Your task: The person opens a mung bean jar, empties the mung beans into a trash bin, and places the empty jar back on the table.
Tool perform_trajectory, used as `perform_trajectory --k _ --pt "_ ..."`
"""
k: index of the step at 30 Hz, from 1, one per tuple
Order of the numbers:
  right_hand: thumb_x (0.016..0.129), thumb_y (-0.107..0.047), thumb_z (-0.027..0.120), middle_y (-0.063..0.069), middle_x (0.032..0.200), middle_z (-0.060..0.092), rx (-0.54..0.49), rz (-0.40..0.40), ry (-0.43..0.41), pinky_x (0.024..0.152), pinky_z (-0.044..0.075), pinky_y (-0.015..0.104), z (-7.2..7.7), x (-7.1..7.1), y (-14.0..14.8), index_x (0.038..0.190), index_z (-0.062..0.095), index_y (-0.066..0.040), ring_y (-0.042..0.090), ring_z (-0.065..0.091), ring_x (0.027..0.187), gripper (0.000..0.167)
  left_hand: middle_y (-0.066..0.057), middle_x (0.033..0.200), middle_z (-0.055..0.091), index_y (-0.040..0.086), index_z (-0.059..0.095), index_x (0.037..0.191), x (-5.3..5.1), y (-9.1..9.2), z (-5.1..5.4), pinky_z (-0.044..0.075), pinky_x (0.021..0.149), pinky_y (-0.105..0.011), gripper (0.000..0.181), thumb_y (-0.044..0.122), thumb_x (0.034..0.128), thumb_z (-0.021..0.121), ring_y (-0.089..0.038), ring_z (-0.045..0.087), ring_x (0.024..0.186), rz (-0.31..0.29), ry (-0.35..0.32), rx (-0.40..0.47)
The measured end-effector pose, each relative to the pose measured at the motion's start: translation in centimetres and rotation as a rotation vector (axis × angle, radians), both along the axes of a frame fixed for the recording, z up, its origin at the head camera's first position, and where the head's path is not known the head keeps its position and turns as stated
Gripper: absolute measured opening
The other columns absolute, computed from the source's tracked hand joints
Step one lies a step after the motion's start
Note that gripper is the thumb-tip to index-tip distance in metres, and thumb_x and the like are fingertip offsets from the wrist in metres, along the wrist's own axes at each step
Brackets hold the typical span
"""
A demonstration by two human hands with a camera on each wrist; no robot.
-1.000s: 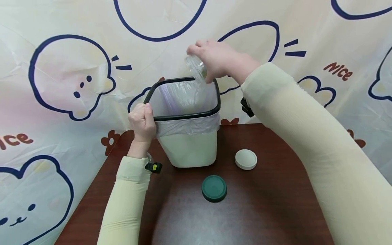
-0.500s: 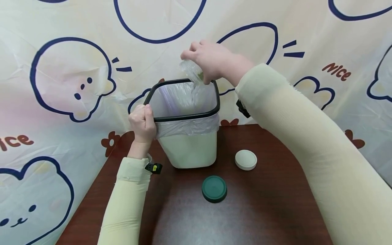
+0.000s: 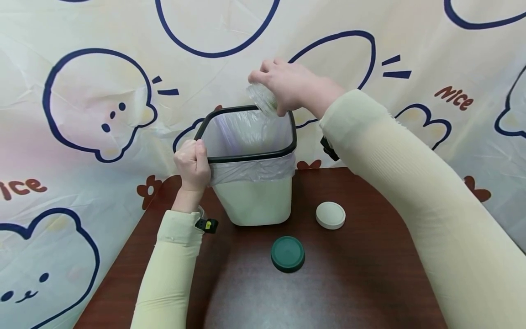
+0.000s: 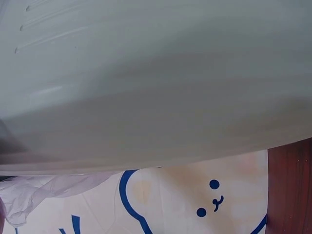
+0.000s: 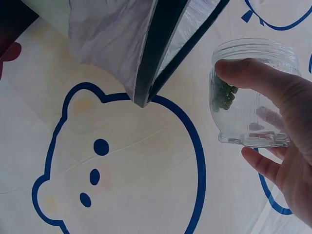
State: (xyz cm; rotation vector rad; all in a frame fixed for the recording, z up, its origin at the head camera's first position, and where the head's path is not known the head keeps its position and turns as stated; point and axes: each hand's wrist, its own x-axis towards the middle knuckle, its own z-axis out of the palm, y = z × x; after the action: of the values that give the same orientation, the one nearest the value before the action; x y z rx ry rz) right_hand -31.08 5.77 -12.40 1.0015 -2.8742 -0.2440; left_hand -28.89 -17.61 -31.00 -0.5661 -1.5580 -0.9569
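Note:
In the head view my left hand (image 3: 192, 165) grips the black rim (image 3: 250, 157) of a pale trash can (image 3: 256, 201) at its near left corner. A thin translucent bag (image 3: 255, 170) lines the can and folds over its outside. My right hand (image 3: 293, 87) holds a clear jar (image 3: 263, 98) tilted over the can's far right part. In the right wrist view the jar (image 5: 253, 97) has no lid, and a green clump (image 5: 224, 92) clings inside near my thumb. Only the can's wall (image 4: 156, 97) and a bit of bag show in the left wrist view.
A white lid (image 3: 330, 215) lies on the dark wooden table (image 3: 370, 274), right of the can. Nearer to me sits a green lid (image 3: 287, 253). A cloth with cartoon drawings (image 3: 82, 183) hangs behind the table and along its left side.
My right hand and the jar shifted slightly left and down, then a little back to the right. My left hand, the can and both lids stay put.

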Motion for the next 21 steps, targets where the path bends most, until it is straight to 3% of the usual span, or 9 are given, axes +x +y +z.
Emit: perform_trajectory --k 7,13,21 --pt "0.075 -0.008 0.077 0.019 0.141 0.035 0.003 0.005 0.014 0.091 0.044 0.052 0.0 0.0 0.2 0.149 0.031 -0.014 0.038 0.035 0.125 0.087 -0.01 0.046 0.029 0.002 0.031 0.046 0.0 0.1 0.0 0.016 0.048 -0.029 0.046 0.012 0.0896 0.041 -0.025 0.028 0.042 -0.008 0.003 0.0" --pt "0.076 -0.008 0.074 0.017 0.143 0.036 -0.053 0.024 0.112 0.091 0.044 0.052 0.8 0.1 -0.1 0.15 0.031 -0.013 0.037 0.037 0.124 0.085 -0.01 0.046 0.028 0.002 0.03 0.047 0.1 0.0 -0.1 0.016 0.048 -0.029 0.045 0.011 0.0897 0.041 -0.025 0.028 0.043 -0.001 0.003 0.0" --pt "0.076 -0.013 0.078 0.019 0.142 0.036 0.042 -0.021 -0.027 0.096 0.04 0.052 0.7 0.3 -0.4 0.149 0.03 -0.013 0.038 0.035 0.126 0.088 -0.01 0.046 0.029 0.002 0.03 0.047 -0.2 0.0 -0.1 0.016 0.048 -0.029 0.045 0.012 0.0899 0.041 -0.025 0.029 0.043 0.009 0.0 -0.01"
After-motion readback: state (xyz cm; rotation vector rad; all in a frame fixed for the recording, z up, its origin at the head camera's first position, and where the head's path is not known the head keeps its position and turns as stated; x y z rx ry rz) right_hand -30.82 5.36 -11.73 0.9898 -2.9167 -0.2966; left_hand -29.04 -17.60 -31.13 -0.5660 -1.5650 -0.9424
